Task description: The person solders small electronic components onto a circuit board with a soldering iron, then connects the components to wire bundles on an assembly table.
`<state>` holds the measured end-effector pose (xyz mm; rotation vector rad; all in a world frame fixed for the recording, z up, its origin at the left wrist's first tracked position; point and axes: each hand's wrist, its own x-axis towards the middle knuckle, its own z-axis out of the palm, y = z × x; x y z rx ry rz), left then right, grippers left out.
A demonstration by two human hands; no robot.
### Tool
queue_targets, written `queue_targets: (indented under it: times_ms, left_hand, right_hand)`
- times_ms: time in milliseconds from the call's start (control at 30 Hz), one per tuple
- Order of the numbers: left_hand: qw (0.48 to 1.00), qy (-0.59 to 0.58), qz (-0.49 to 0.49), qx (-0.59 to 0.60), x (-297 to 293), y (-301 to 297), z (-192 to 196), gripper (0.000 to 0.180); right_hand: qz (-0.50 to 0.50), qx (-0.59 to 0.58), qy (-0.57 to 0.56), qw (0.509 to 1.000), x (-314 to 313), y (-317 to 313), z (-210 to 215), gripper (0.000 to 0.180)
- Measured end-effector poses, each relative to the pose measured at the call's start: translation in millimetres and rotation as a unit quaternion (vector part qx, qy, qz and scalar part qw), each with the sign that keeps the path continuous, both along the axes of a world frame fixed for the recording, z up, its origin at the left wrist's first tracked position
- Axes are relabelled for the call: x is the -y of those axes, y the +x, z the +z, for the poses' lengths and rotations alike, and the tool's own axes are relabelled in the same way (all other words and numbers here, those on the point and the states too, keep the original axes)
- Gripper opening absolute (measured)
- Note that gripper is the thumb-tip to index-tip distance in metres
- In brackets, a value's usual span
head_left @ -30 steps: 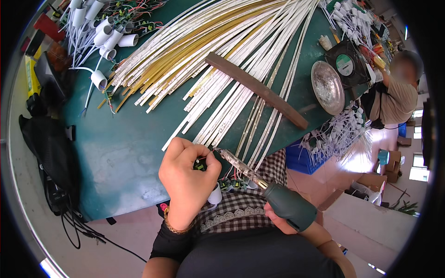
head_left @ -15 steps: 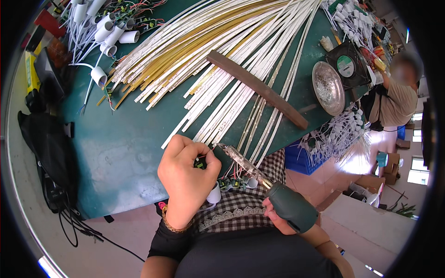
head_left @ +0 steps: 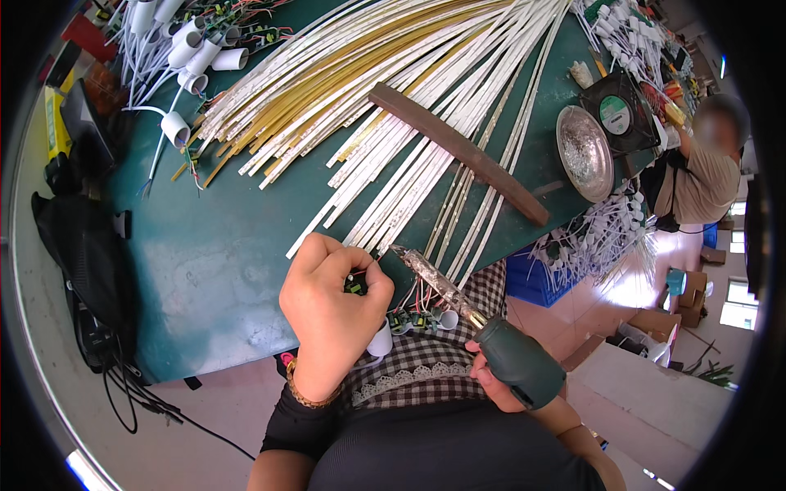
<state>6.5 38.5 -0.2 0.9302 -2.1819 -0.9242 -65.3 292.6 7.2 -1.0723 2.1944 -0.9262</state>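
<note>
Green surface (head_left: 213,270) fills most of what I see, and both my hands work at its near edge. My left hand (head_left: 332,307) is curled tight, thumb and fingertips pinching a small green circuit board (head_left: 354,286) with thin wires trailing from it. My right hand (head_left: 499,385) is wrapped around the dark green handle of a soldering iron (head_left: 479,323); its crusted tip points up and left, ending just beside the board. I cannot tell whether tip and board touch.

Just beyond the tip lie long white and yellow strips (head_left: 393,106), fanned across the surface and crowding the hands. A dark wooden bar (head_left: 458,151) lies across them at a slant. White caps (head_left: 184,57) with wires sit at the far left, and a few more caps rest between my hands. At the right stand a round metal dish (head_left: 584,151) and a small black fan (head_left: 618,110). Another person (head_left: 704,172) sits past the right edge. Black bag (head_left: 82,270) and cables hang off the left side.
</note>
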Motion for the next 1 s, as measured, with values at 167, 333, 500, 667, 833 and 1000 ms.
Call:
queue_targets:
  times_ms: [167,333,500,667,833,1000]
  left_hand:
    - [1.0,0.002,0.0,-0.009,0.3,0.3,-0.8,0.008]
    - [1.0,-0.004,-0.001,-0.005,1.9,2.1,-1.3,0.009]
    - [1.0,-0.023,0.0,-0.015,2.5,0.5,-3.8,0.011]
    - [0.999,-0.042,0.005,-0.028,2.0,1.6,-6.4,0.012]
    - [1.0,-0.023,0.002,-0.014,0.8,1.9,-4.8,0.01]
    - [0.999,-0.033,0.005,-0.01,0.2,1.4,-3.2,0.011]
  right_hand:
    - [0.043,-0.033,0.004,0.999,0.8,-6.6,7.7,0.047]
    - [-0.06,0.228,-0.07,0.969,13.9,-8.5,27.6,0.045]
    - [-0.106,0.255,-0.112,0.955,-2.4,-6.2,6.7,0.077]
    - [-0.133,0.271,-0.148,0.942,10.5,-7.2,17.7,0.062]
    - [-0.141,0.251,-0.163,0.944,13.9,-5.0,16.8,0.059]
    - [-0.155,0.212,-0.204,0.943,20.1,-6.5,13.9,0.056]
